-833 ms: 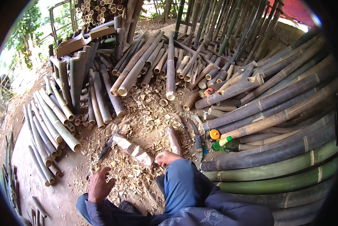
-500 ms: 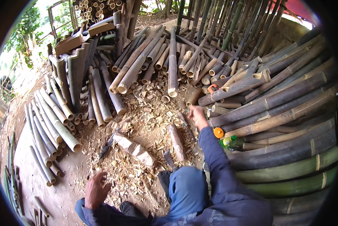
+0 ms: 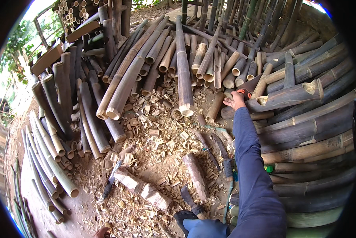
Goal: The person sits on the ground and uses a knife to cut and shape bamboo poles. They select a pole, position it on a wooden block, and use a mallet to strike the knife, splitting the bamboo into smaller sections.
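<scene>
My right hand (image 3: 236,100) is stretched far forward over the bamboo pile on the right. Its fingers look spread, right beside an orange-red loop-shaped handle (image 3: 244,93); I cannot make out a grip on it. Under and around that hand lie a cut dark bamboo pole (image 3: 285,96) with notches and a short bamboo piece (image 3: 215,107). Only a sliver of my left hand (image 3: 102,233) shows at the lower edge, its fingers mostly cut off. Between my hands, on the chips, lie a chopped wood block (image 3: 144,189) and a tapered wood piece (image 3: 195,175).
A knife (image 3: 111,180) lies left of the block. A curved blade (image 3: 190,201) rests near my leg, and a dark-handled blade (image 3: 221,148) lies farther right. Wood chips (image 3: 154,131) cover the ground. Bamboo poles (image 3: 186,79) are stacked ahead and on both sides.
My right hand has reached farther forward and right, to the orange-red handle. My left hand has dropped almost out of the lower edge. The view has shifted forward.
</scene>
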